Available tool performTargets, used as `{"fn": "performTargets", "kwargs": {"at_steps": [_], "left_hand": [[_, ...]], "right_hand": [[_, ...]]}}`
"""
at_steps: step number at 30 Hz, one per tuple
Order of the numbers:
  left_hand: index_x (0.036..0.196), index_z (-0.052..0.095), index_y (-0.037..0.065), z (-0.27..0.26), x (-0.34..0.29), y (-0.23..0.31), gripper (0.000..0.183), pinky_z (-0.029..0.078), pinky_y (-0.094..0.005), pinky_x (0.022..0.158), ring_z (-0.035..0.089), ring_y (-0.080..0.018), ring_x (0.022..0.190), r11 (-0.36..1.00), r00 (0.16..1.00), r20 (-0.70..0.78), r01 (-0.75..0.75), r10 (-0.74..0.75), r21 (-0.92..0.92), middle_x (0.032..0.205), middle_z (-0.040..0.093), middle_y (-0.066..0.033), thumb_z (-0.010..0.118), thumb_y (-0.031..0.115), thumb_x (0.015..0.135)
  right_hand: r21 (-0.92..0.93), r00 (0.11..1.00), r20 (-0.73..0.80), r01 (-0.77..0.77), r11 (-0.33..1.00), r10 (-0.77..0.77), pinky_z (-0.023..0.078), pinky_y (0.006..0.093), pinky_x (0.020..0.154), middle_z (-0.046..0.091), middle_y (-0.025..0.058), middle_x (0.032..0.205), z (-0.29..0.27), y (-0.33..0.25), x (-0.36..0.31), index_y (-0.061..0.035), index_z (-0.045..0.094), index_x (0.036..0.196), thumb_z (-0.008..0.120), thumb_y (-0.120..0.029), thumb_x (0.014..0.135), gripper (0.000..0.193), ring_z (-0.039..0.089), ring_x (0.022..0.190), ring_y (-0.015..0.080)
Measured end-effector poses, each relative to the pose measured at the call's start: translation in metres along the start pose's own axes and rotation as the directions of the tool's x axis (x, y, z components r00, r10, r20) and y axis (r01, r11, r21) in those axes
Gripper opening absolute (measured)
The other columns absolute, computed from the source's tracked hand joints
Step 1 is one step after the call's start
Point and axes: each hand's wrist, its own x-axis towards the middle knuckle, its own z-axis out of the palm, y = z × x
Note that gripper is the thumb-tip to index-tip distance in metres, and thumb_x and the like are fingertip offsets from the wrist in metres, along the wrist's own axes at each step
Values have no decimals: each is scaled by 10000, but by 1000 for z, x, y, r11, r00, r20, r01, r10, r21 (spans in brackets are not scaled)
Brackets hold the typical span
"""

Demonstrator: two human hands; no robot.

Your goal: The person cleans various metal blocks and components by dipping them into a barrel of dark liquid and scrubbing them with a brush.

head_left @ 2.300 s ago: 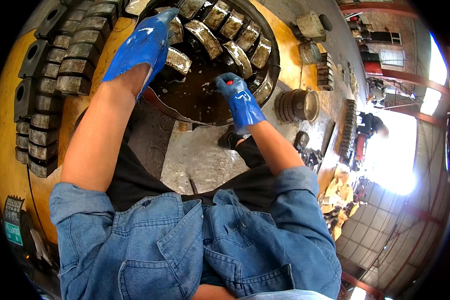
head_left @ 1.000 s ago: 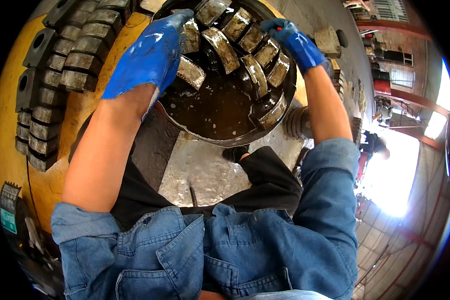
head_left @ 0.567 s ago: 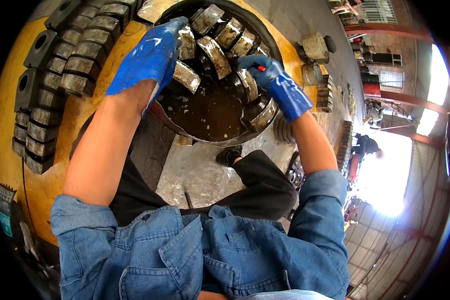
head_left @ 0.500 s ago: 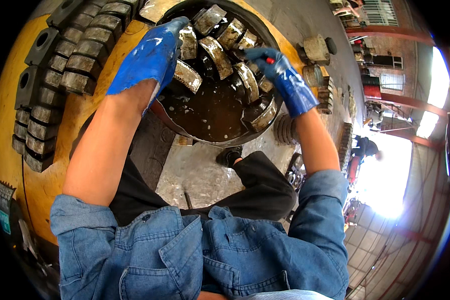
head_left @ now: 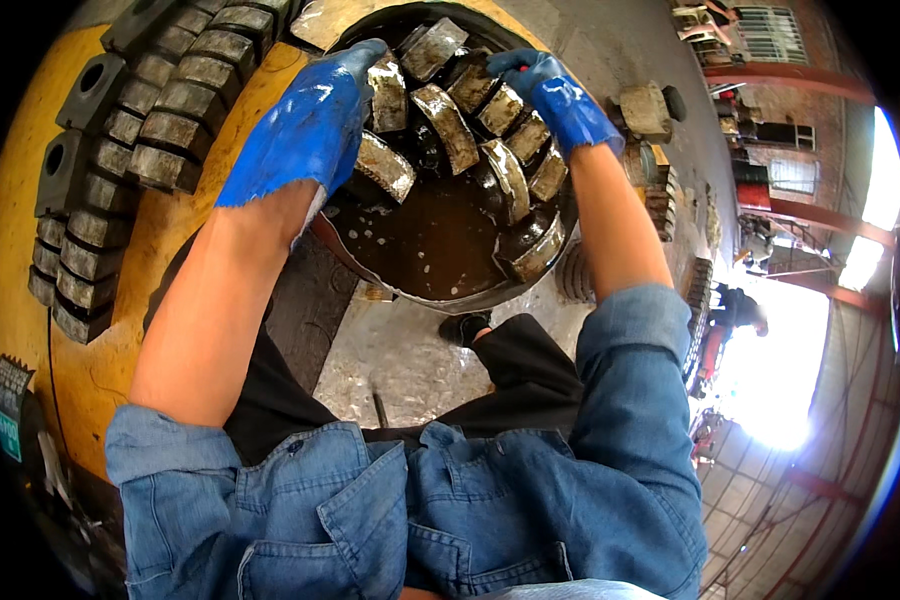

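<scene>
Curved blocks (head_left: 448, 128) sit in round basin (head_left: 457, 303), mostly far side and right, part-sunk in dark liquid (head_left: 435, 235); near-centre is liquid only. L. hand (head_left: 315, 120), gloved, at basin's far-left rim, next to upright block (head_left: 388, 95); fingers largely hidden, grip n/d (cannot tell). R. hand (head_left: 560, 95), gloved, above far-right blocks, fingers bent, narrow; small red item (head_left: 523, 69) shows at fingers, but whether held cannot be confirmed.

Handling (est.): blocks look like metal, so prob. heavy for size, rigid, no give; not fragile, though edges may chip. Wet sheen = slip risk, esp. w/ wet gloves. Rec. hold: across both flat sides at mid-length, fingers under curve; avoid one-end pinch.
</scene>
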Motion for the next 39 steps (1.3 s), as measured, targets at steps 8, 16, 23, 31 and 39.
{"fn": "performTargets", "kwargs": {"at_steps": [8, 16, 23, 31, 39], "left_hand": [[1405, 591, 9, 8, 3, -2, 471, 513, -348, 1012, 655, -245, 1155, 1000, 1000, 12, -3, 3, 29, 1300, 674, -156, 615, 246, 998], [1406, 595, 9, -7, -3, 5, 494, 512, -355, 1019, 656, -255, 1162, 998, 1000, -16, -7, 8, 59, 1312, 673, -166, 642, 256, 980], [1407, 599, 9, -1, 1, 0, 515, 511, -362, 1025, 658, -264, 1167, 998, 1000, 9, 16, -17, 56, 1322, 671, -174, 666, 265, 965], [1408, 604, 9, -16, 0, 2, 539, 511, -369, 1031, 659, -274, 1174, 996, 999, -33, 33, -30, 89, 1334, 669, -184, 693, 275, 947], [1409, 608, 9, 12, 15, -46, 564, 510, -376, 1038, 660, -285, 1180, 916, 966, -183, 234, -181, 326, 1346, 668, -194, 720, 285, 929]], "right_hand": [[31, 995, 64, 76, 997, -78, 528, 319, 1029, 772, 59, 1208, 26, -18, -103, -118, 805, 1081, 653, -59, 880, 259, 697, 1154, 173], [494, 974, 183, -209, 844, 134, 568, 265, 844, 774, 76, 1147, 60, -49, -224, -46, 747, 1185, 629, 25, 939, 281, 722, 932, 136], [165, 977, 31, -214, 963, 212, 544, 274, 844, 764, 26, 1044, 167, 33, -231, -94, 780, 1117, 669, -20, 926, 232, 659, 910, 96], [344, 981, 179, -126, 931, 67, 565, 298, 897, 755, 52, 1144, 42, -74, -201, -84, 781, 1165, 664, -48, 941, 255, 692, 971, 142], [285, 985, 21, 156, 946, -169, 563, 324, 954, 761, 68, 1107, 4, -95, -81, -103, 793, 1151, 657, 5, 936, 276, 696, 998, 156]]}}
